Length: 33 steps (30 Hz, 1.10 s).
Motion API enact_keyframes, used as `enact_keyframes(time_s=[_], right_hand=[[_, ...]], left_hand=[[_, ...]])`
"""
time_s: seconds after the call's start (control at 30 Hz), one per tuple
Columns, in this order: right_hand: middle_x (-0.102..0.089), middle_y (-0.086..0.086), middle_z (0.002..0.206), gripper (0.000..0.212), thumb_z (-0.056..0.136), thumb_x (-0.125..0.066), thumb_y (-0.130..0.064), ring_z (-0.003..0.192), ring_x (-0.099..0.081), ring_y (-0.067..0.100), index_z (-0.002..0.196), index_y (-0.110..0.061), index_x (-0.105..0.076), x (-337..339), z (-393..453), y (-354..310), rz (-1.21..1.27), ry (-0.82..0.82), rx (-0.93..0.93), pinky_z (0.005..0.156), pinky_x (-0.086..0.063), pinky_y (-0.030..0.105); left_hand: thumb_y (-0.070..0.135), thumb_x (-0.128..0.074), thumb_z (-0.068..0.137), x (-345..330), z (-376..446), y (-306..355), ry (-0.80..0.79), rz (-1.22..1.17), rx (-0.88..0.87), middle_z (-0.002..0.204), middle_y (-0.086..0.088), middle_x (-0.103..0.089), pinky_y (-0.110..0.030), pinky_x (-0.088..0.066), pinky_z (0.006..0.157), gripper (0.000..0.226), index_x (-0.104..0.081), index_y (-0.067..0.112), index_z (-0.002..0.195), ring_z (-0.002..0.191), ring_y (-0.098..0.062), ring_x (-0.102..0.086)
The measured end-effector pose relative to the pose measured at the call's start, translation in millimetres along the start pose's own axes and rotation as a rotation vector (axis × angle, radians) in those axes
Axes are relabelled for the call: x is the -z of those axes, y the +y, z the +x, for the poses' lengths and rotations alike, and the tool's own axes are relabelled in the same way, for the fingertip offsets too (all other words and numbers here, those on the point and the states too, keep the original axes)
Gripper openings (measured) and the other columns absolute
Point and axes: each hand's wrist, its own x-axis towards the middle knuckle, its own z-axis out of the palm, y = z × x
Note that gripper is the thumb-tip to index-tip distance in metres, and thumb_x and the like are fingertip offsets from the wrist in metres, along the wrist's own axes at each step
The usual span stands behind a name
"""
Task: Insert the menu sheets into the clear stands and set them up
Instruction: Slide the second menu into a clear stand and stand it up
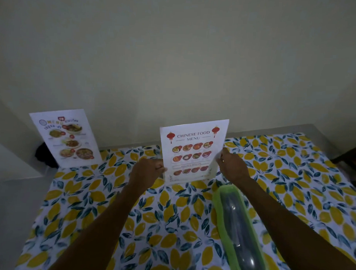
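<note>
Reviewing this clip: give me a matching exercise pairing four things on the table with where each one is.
Things:
1. Chinese food menu
2. Thai menu
3. green cutlery case
4. lemon-print tablecloth

Places:
A. lying flat under the right forearm
B. covering the tabletop
C. standing at the far left by the wall
D. upright between both hands

Pairs: 1-D, 2-C, 3-A, 4-B
</note>
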Motion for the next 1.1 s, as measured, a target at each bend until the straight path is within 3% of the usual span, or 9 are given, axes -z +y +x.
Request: enact_keyframes(time_s=[0.07,0.2,0.4,0.53,0.73,0.9,1.1], right_hand=[[-0.069,0.021,0.098,0.035,0.1,-0.048,-0.031,0.087,-0.067,0.039,0.12,-0.003,-0.052,14,4,23,-0.001,0.014,0.002,0.067,-0.05,0.04],[-0.07,0.021,0.098,0.033,0.1,-0.048,-0.031,0.086,-0.067,0.039,0.117,-0.003,-0.052,45,14,77,-0.021,0.018,0.009,0.068,-0.051,0.04],[-0.067,0.019,0.091,0.025,0.098,-0.05,-0.028,0.081,-0.065,0.038,0.109,-0.005,-0.052,86,26,158,-0.038,0.012,0.026,0.057,-0.041,0.035],[-0.069,0.018,0.092,0.028,0.099,-0.049,-0.03,0.08,-0.066,0.038,0.112,-0.005,-0.053,111,33,199,-0.067,0.0,0.005,0.058,-0.046,0.036],[-0.069,0.016,0.092,0.025,0.099,-0.048,-0.032,0.082,-0.065,0.037,0.106,-0.009,-0.054,137,37,251,-0.093,0.052,-0.045,0.06,-0.044,0.035],[-0.068,0.017,0.097,0.031,0.099,-0.045,-0.037,0.086,-0.066,0.038,0.111,-0.009,-0.052,151,20,295,-0.12,0.085,-0.173,0.066,-0.048,0.039],[-0.068,0.021,0.101,0.033,0.099,-0.048,-0.035,0.091,-0.065,0.042,0.115,-0.006,-0.053,169,-3,339,-0.125,0.115,-0.276,0.073,-0.05,0.042]], left_hand=[[0.066,-0.036,0.092,-13,14,17,0.007,0.045,-0.031,0.088,0.006,-0.076,-0.03,-0.052,0.06,0.057,-0.074,0.023,0.091,0.07,-0.01,-0.066],[0.043,-0.06,0.091,-32,33,79,0.024,0.01,0.024,0.085,0.002,-0.077,-0.027,-0.048,0.056,0.03,-0.076,0.019,0.087,0.065,-0.013,-0.065],[0.042,-0.062,0.092,-69,60,168,-0.001,-0.021,0.121,0.083,0.002,-0.073,-0.028,-0.047,0.062,0.027,-0.073,0.019,0.086,0.068,-0.013,-0.06],[0.04,-0.061,0.093,-86,76,210,0.02,-0.008,0.051,0.084,0.0,-0.075,-0.03,-0.048,0.061,0.027,-0.075,0.018,0.087,0.069,-0.015,-0.063],[0.042,-0.06,0.093,-110,108,249,0.038,-0.056,-0.052,0.078,0.006,-0.073,-0.021,-0.041,0.055,0.029,-0.073,0.02,0.079,0.062,-0.006,-0.059],[0.044,-0.06,0.089,-141,134,285,-0.041,-0.185,-0.085,0.076,0.004,-0.072,-0.033,-0.053,0.06,0.029,-0.068,0.022,0.073,0.064,-0.012,-0.063],[0.037,-0.067,0.089,-162,153,330,-0.079,-0.219,-0.173,0.079,0.002,-0.075,-0.034,-0.053,0.057,0.021,-0.076,0.019,0.084,0.065,-0.013,-0.064]])
